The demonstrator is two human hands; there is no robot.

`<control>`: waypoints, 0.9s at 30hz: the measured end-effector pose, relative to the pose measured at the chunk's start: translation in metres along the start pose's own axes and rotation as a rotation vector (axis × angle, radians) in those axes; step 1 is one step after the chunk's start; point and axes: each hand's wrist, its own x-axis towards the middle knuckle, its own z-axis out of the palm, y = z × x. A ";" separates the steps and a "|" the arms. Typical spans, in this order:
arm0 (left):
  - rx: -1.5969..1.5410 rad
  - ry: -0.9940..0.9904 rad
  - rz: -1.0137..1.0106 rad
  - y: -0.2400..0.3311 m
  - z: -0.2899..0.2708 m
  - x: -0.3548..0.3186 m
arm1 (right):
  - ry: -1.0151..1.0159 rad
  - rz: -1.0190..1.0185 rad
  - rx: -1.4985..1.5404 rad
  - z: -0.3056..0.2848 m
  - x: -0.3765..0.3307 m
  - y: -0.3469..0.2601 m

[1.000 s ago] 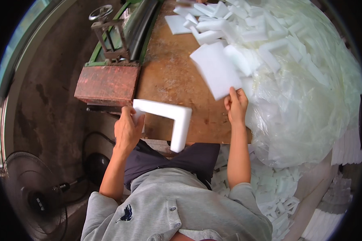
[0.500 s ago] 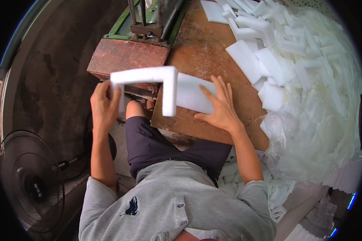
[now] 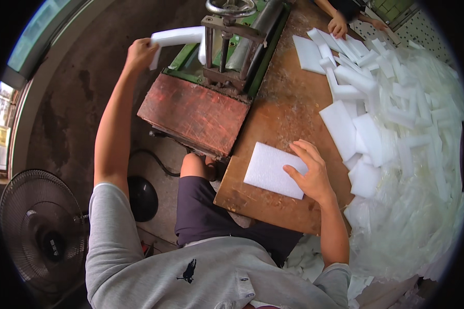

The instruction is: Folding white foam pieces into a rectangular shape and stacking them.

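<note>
My left hand [image 3: 142,54] is stretched out to the far left, closed on one side of a white U-shaped foam frame [image 3: 178,36]. The frame's other side hangs beside the upright posts of a green machine [image 3: 227,62]. On the brown board, a flat white rectangular foam sheet [image 3: 270,170] lies near the front edge. Over this sheet's right edge rests my right hand [image 3: 313,172], its thumb on or just above the foam and its fingers stretched forward. Nothing is gripped in it.
A reddish block [image 3: 196,110] fronts the machine, below a handwheel [image 3: 231,7]. White foam pieces [image 3: 340,129] and clear plastic [image 3: 402,206] heap up on the right. Another person's hand [image 3: 338,24] touches foam at the back. A fan [image 3: 44,226] stands at left.
My left hand has carried the foam frame forward and away, up beside the machine. The right hand stays by the foam sheet. Another person's hands have come into view at the back.
</note>
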 end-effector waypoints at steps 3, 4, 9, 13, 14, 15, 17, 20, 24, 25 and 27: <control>-0.010 -0.041 0.111 0.025 0.031 0.024 | 0.030 0.045 0.066 -0.002 0.023 0.009; -0.011 -0.041 0.117 0.030 0.036 0.031 | 0.044 0.058 0.093 -0.002 0.033 0.011; 0.044 -0.228 0.177 0.042 0.074 0.050 | 0.051 0.202 0.209 -0.002 0.088 0.029; -0.038 -0.145 0.393 0.001 0.109 0.059 | 0.081 0.150 0.357 0.025 0.162 0.048; -0.079 -0.130 0.497 0.005 0.114 0.056 | 0.070 0.206 0.346 0.029 0.181 0.052; -0.118 -0.112 0.599 0.012 0.117 0.053 | 0.059 0.260 0.336 0.034 0.198 0.054; -0.353 -0.026 0.648 0.087 0.126 0.022 | 0.103 0.365 0.265 0.034 0.220 0.075; -0.366 -0.230 0.673 0.115 0.106 0.007 | 0.164 0.384 0.030 0.031 0.233 0.066; -0.431 -0.250 0.243 0.100 0.076 -0.008 | 0.292 0.391 -0.190 0.000 0.209 0.060; -0.496 -0.107 0.104 0.091 0.071 -0.014 | 0.289 0.395 -0.262 -0.009 0.199 0.059; -0.622 0.043 0.011 0.118 0.054 -0.052 | 0.379 0.408 -0.262 -0.033 0.159 0.079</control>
